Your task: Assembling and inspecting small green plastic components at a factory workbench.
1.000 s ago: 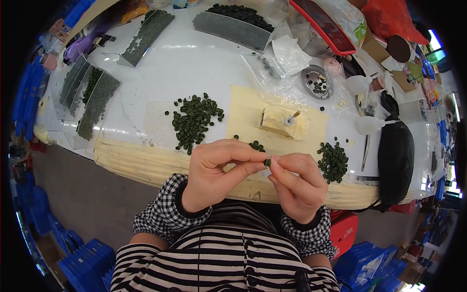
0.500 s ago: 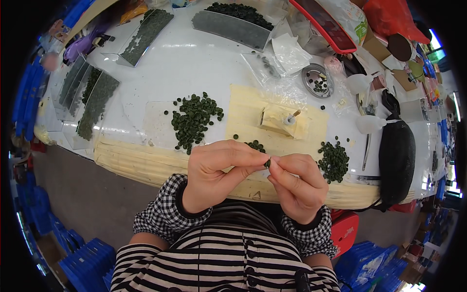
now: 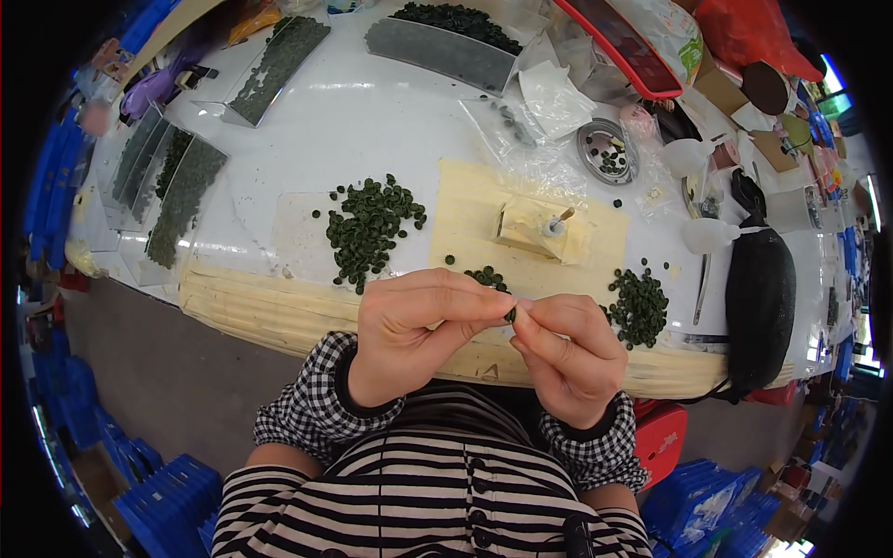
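White worktable [image 3: 372, 121], curved by the lens, fills the upper view. Black pouch-like bag [image 3: 761, 298] lies at its right edge. Long grey trays [image 3: 437, 51] of dark green discs sit along the far side; more trays [image 3: 172, 191] at the left. Pale yellow mat [image 3: 484, 209] near the front edge, with a small cream block [image 3: 530, 228] on it holding a short stick upright.

Loose heap of dark green discs [image 3: 367, 228] on clear film left of the mat. Second heap [image 3: 637, 307] at the mat's right end. A small cluster [image 3: 486, 276] just beyond the fingers. Round metal dish [image 3: 605, 153] farther back with a few discs in it.

Left hand [image 3: 414, 335] raised above the table's front edge, fingers curled, thumb and forefinger pressed together at the tips. Right hand [image 3: 567, 358] beside it, likewise curled, thumb tip meeting the left fingertips. Between the two pinches: one small dark green disc [image 3: 511, 316], mostly hidden, only an edge showing; which hand bears the hold cannot be told. It is held in the air, clear of the table, just nearer the body than the small cluster
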The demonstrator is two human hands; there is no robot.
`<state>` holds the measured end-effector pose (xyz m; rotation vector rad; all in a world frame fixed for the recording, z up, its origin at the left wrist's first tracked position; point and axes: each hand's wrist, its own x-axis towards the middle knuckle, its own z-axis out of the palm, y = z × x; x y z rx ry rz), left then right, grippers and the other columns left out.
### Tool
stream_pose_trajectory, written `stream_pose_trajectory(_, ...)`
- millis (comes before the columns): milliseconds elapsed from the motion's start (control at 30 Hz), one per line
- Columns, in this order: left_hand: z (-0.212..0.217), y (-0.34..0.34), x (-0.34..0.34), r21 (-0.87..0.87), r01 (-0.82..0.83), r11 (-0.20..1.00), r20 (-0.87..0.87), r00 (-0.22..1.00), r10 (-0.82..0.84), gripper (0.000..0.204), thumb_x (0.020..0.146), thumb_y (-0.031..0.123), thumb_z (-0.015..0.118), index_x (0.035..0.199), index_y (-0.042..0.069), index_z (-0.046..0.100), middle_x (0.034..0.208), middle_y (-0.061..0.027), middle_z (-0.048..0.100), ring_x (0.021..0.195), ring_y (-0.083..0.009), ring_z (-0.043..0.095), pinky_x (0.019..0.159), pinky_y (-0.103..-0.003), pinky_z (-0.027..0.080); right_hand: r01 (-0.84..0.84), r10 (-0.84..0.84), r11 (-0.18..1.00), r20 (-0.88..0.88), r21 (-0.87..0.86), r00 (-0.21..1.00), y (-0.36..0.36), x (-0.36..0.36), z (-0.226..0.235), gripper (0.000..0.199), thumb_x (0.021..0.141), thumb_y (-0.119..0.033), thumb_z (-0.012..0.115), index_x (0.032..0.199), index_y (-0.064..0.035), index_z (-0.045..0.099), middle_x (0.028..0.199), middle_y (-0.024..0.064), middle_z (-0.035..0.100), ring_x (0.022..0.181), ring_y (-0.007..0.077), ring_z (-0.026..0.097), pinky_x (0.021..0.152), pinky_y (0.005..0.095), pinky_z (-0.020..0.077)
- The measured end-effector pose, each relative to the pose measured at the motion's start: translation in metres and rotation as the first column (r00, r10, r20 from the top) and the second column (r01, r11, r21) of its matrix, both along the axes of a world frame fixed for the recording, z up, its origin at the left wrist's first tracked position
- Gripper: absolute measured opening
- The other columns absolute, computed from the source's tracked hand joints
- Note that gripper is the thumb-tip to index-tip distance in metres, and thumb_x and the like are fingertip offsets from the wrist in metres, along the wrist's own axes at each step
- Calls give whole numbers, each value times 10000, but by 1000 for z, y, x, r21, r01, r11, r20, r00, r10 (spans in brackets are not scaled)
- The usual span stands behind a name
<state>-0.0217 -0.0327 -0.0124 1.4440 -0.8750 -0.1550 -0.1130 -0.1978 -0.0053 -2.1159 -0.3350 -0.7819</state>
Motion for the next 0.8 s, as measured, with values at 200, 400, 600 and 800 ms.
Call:
stream_pose_trajectory(200, 1, 0, 0, 0, 15, 1000, -64, 998, -15, 178, 779, -64, 708, 947, -5, 713, 905, -130, 707, 788, -168, 681, 658, -228, 525, 10, -10, 1000, 15, 3, 1000, 0, 1, -1, 354, 654, 64, 762, 1000, 7, 712, 946, 102, 663, 802, 231, 640, 679, 296, 528)
stream_pose_trajectory(400, 2, 1, -2, 16, 10, 1000, -153, 988, -8, 172, 777, -66, 710, 943, -20, 707, 901, -132, 705, 791, -172, 679, 670, -233, 524, 19, -19, 1000, 20, -4, 1000, -1, 0, -1, 362, 656, 55, 766, 1008, -10, 715, 956, 99, 667, 813, 228, 642, 689, 296, 527)
stream_pose_trajectory(600, 2, 1, -1, 12, 7, 1000, -87, 996, -6, 165, 786, -24, 713, 947, 12, 723, 890, -105, 720, 812, -185, 693, 701, -255, 546, 21, -21, 1000, 28, -9, 999, -1, 0, 0, 362, 660, 57, 765, 1012, -15, 714, 962, 102, 669, 819, 229, 644, 691, 296, 527)
stream_pose_trajectory(800, 2, 1, 0, 12, 17, 1000, -75, 997, -16, 169, 784, -28, 710, 948, 12, 723, 900, -108, 720, 825, -191, 694, 702, -258, 547, 18, -18, 1000, 27, -3, 999, 0, 0, -1, 371, 658, 61, 764, 1018, -16, 713, 966, 102, 668, 819, 230, 644, 693, 299, 527)
